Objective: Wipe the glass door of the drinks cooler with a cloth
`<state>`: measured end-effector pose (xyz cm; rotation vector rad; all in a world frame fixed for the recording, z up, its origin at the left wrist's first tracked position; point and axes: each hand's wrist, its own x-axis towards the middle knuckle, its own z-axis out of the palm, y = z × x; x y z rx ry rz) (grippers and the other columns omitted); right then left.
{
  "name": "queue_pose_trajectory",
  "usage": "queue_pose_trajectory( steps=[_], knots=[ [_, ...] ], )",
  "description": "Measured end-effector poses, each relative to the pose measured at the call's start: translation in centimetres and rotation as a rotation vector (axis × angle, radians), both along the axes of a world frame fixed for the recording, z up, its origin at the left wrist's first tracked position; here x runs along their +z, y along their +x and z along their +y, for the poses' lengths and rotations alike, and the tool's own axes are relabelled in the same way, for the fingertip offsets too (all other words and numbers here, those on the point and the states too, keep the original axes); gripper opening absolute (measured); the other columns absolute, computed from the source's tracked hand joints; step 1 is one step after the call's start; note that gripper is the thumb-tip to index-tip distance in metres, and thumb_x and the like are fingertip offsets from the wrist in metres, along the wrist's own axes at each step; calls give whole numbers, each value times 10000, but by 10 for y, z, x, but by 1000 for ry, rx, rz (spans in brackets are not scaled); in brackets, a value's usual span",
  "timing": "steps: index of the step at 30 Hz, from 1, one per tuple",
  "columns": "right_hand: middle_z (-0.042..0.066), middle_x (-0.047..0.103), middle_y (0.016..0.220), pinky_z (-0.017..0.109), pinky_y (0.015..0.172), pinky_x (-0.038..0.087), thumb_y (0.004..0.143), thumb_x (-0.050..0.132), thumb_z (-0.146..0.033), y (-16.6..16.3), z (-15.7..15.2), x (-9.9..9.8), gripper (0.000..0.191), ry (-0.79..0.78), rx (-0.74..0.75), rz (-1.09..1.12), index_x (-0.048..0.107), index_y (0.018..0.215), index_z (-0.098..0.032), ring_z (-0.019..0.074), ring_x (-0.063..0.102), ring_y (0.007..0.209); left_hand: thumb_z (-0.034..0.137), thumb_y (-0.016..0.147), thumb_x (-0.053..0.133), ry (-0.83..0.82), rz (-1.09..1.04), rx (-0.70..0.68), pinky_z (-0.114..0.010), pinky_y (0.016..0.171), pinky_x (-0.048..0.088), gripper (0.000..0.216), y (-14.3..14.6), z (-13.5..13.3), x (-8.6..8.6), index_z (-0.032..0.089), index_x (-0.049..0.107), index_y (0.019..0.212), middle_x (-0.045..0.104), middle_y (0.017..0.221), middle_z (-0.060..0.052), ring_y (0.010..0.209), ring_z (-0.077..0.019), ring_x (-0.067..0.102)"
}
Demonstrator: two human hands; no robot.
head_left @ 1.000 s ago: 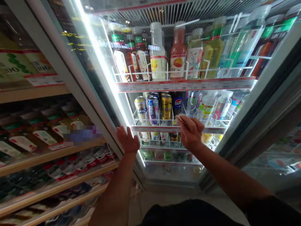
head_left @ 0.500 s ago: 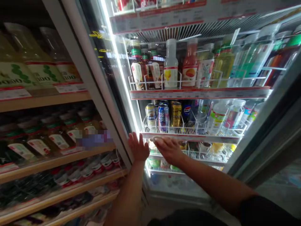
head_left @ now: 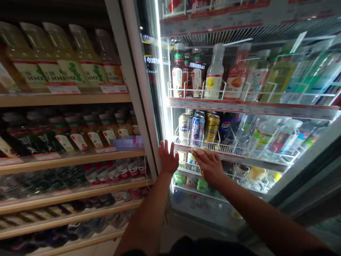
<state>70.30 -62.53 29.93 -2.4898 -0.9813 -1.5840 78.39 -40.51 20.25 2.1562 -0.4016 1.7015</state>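
Before a drinks cooler [head_left: 239, 106], left hand [head_left: 168, 159] spread, right hand [head_left: 210, 164] near cans [head_left: 197, 131]

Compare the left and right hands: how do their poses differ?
The left hand has spread fingers pointing upward; the right hand has closer-set, bent fingers pointing left. The left hand is nearer the gray frame post, the right hand nearer the blue can. Both are raised.

On rack [head_left: 253, 160] in cooler [head_left: 202, 209], cans [head_left: 197, 131] left of bottles [head_left: 262, 138]; other shelves [head_left: 80, 100] left of cooler.
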Motion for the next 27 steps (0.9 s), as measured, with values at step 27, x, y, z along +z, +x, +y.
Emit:
queue_pose_trajectory(
  steps=[27],
  knots=[
    [40,626,1361,357,1009,370,918,573,-156,-19,-120,-39,622,25,-64,-11,418,1509,-268,216,510,1201,388,1018,387,93,120,25,-544,1248,156,641,-31,-13,25,204,165,1591,76,1678,-136,1554,-303,43]
  ],
)
